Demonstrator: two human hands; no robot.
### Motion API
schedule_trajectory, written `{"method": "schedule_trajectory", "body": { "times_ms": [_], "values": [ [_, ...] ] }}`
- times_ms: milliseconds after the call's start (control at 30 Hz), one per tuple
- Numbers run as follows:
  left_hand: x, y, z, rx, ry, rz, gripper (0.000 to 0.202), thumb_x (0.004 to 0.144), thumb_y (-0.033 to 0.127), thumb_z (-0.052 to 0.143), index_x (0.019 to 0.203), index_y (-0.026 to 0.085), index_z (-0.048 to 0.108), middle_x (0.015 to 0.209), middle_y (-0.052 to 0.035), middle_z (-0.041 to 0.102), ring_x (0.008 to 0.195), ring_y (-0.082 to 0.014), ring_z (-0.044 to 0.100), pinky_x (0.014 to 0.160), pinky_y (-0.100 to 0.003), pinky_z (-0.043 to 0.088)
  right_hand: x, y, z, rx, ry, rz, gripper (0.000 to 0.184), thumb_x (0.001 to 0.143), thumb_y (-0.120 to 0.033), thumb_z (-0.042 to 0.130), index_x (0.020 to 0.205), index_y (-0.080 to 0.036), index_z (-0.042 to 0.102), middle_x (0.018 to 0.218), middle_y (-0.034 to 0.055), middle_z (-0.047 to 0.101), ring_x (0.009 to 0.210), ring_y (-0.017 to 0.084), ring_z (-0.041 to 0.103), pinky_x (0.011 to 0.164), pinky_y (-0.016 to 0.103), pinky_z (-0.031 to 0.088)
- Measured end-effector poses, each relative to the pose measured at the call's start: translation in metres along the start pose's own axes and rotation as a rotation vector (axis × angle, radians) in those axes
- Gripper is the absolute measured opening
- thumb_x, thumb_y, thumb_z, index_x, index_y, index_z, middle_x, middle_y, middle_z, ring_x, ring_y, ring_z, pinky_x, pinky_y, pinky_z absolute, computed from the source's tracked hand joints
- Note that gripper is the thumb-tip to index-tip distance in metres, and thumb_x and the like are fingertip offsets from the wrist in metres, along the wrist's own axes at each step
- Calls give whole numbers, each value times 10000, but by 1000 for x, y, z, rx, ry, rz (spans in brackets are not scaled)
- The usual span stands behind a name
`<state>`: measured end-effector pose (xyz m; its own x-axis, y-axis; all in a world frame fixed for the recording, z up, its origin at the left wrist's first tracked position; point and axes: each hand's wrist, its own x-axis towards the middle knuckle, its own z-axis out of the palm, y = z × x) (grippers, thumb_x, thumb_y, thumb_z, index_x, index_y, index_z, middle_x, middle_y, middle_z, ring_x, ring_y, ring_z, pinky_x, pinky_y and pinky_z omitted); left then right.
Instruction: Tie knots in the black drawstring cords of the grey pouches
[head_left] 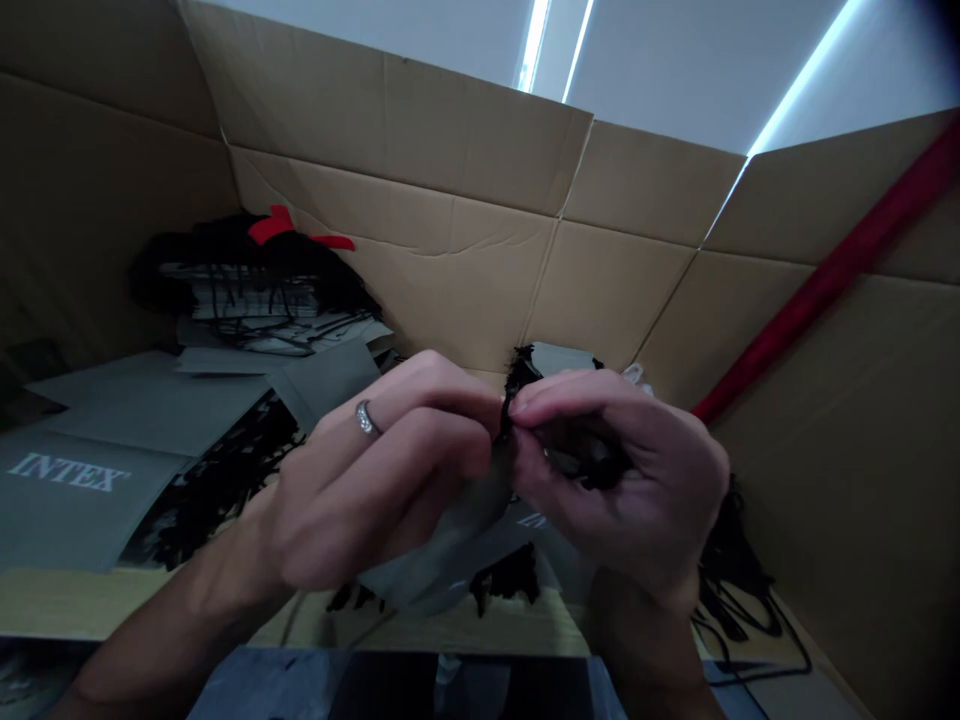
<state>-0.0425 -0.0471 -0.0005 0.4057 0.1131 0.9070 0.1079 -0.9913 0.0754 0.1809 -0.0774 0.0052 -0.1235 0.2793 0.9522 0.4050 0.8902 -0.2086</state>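
Note:
Close together in the middle of the view, my left hand [390, 470] and my right hand [630, 460] both pinch a thin black cord [505, 412] between thumb and fingertips. The left hand wears a ring. A grey, flat piece [450, 560] with part of a white print hangs or lies just below the fingers, blurred and partly covered by the hands. Something black shows inside the curl of my right hand; whether it is more of the cord I cannot tell.
Flat grey INTEX-printed pieces [75, 490] lie at left beside a heap of black cords [225, 480]. Behind them stands a stack of grey pieces [255, 300] with black cords and red strips. More black cords [731, 570] lie at right. Cardboard walls [390, 210] surround the wooden tabletop [60, 600].

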Motion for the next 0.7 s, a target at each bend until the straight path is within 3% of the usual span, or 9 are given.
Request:
{"method": "schedule_trajectory", "body": {
  "times_ms": [233,367,500,600,700],
  "values": [
    [12,-5,3,-130,75,-24,283,1083,67,679,950,275,540,977,-16,791,811,-168,780,710,-289,664,2,-5,2,43,21,31,295,895,-19,794,1022,-284,820,950,-8,899,776,179,844,652,281,694],
    [15,-7,7,-149,113,14,309,1065,15,689,936,258,547,936,-17,769,825,-156,786,714,-278,673,1,-6,3,44,34,48,278,894,-41,820,1020,-289,821,933,-12,894,760,182,833,630,293,681],
    [11,-12,6,-98,157,23,245,1044,47,778,970,258,679,1001,-14,815,893,-162,819,795,-300,727,1,-5,3,-1,57,40,263,889,-44,825,1022,-271,826,957,-12,895,808,175,844,723,300,708],
    [3,-11,4,22,119,15,233,1015,83,862,1010,275,731,1084,-8,859,987,-179,854,915,-326,777,1,-5,4,-29,92,50,229,890,-56,829,992,-261,821,940,-12,881,778,164,818,739,314,714],
    [-4,-3,-2,38,107,-44,156,1073,170,855,1102,301,775,1155,-9,902,1064,-224,887,980,-385,813,1,-6,5,-37,107,58,236,885,-61,827,990,-272,813,933,-12,875,773,178,808,746,346,727]
  ]
}}
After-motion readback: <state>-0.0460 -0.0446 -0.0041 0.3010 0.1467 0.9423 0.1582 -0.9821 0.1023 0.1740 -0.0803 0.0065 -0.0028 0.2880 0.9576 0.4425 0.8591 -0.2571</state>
